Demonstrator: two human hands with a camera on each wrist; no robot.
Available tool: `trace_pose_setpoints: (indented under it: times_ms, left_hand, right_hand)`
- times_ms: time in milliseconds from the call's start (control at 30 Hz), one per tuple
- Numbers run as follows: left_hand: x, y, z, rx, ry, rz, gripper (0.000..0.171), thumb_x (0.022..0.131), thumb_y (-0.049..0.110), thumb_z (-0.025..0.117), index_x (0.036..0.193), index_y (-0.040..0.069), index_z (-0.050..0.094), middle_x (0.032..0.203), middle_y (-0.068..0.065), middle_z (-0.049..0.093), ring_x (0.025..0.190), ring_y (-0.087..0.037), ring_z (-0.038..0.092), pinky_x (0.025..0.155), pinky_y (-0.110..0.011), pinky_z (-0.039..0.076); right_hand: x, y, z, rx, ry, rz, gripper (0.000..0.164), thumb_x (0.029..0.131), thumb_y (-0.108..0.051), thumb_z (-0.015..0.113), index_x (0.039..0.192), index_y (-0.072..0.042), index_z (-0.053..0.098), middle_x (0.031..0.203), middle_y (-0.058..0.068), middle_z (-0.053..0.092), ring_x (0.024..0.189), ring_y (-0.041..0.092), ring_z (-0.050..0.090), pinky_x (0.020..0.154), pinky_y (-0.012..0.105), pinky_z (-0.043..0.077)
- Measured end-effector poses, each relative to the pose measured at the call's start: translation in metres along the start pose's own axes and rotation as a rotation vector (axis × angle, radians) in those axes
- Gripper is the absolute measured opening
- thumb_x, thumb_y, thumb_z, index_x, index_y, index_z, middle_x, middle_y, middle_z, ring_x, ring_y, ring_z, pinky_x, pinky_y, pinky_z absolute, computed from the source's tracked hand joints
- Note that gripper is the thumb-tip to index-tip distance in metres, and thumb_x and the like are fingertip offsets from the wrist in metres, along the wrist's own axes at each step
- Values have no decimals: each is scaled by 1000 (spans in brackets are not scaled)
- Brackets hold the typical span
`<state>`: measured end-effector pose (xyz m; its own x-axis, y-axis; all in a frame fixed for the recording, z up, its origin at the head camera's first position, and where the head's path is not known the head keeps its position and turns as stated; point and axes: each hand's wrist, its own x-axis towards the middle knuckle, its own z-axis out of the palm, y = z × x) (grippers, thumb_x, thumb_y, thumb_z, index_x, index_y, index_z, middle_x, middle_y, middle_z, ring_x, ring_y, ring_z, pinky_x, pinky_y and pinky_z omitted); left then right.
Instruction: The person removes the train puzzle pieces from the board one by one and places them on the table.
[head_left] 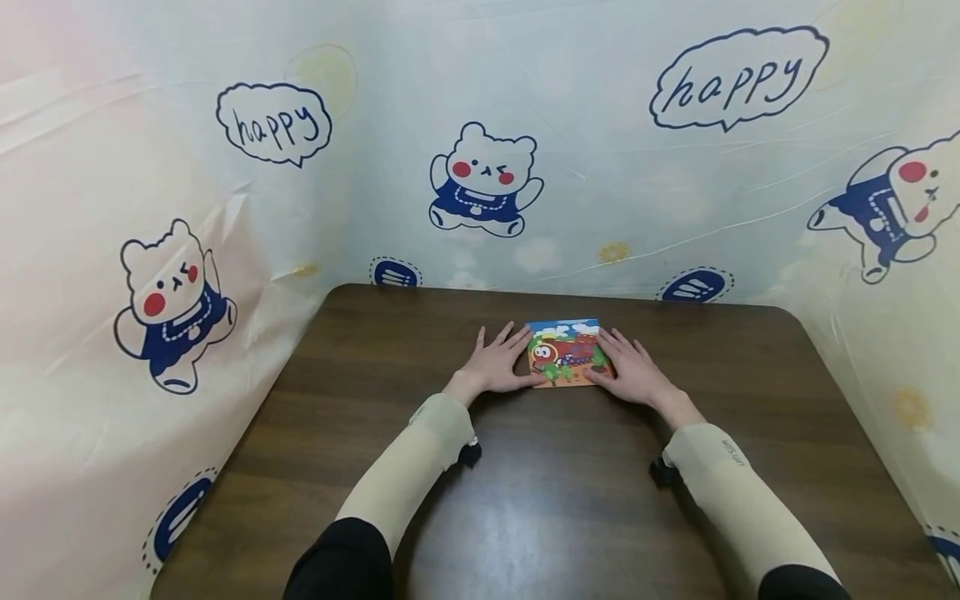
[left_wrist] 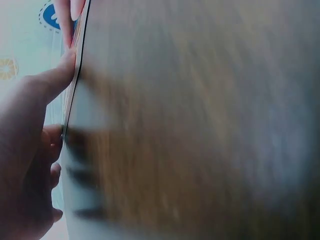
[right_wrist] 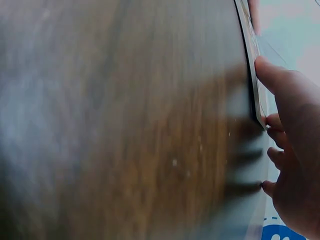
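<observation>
A thin, flat rectangular picture board (head_left: pixel 567 353) lies on the table, printed with a red big-eyed cartoon figure, green plants and blue sky. My left hand (head_left: pixel 497 365) is at its left side with fingers spread, the thumb on the lower left corner. On the opposite side, my right hand (head_left: pixel 634 372) touches the right edge, its thumb over the lower right corner. Both wrist views show the board edge-on, low against the table. In them the left hand (left_wrist: pixel 32 120) and the right hand (right_wrist: pixel 295 130) have their thumbs on the near edge. I cannot tell whether it is a book or a puzzle.
The brown wooden table (head_left: pixel 525 500) reaches from me to the wall. Behind and beside it hangs a pale printed sheet (head_left: pixel 600 167) with bears and "happy" bubbles. Its folds meet the table's back and side edges.
</observation>
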<state>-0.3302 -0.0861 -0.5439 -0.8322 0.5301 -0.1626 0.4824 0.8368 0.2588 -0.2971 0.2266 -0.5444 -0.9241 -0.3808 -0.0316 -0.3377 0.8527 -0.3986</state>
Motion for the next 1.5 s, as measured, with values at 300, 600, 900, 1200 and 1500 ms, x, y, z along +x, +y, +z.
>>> trace_pose_setpoints:
  times_ms: [300,600,900,1200,1500]
  left_hand:
    - [-18,-13,-15,31,-13,17,100,106,73,50,178,15,12,188,-5,9,176,-27,3,140,-66,-3]
    - [-26,-25,-7,-13,0,-28,114,99,86,47,179,14,9,188,-6,3,176,-28,2,141,-63,-1]
    - [-40,-36,-1,-43,49,-121,111,100,83,49,179,14,10,189,-4,4,176,-29,1,140,-64,-1]
    - [-56,-39,0,-85,118,-118,105,105,73,54,178,12,13,188,-6,7,176,-32,5,140,-65,4]
    - [-57,-45,20,-119,137,-122,109,101,81,49,179,17,8,188,-3,2,176,-28,1,142,-59,1]
  right_hand:
    - [10,-21,8,15,-7,-26,93,107,-56,63,173,-1,28,183,21,22,171,47,16,135,76,7]
    - [15,-42,21,-23,24,-17,93,109,-59,58,174,-1,26,184,20,20,173,43,15,135,76,4]
    - [16,-63,28,-46,-10,-35,93,109,-64,55,175,-6,24,185,17,20,174,39,15,136,76,4]
    - [14,-75,32,-53,0,-63,91,109,-61,56,175,-5,27,184,18,22,173,40,18,136,75,7]
    - [13,-81,38,-59,-11,-63,91,111,-60,53,175,-4,24,185,18,19,173,40,17,136,75,9]
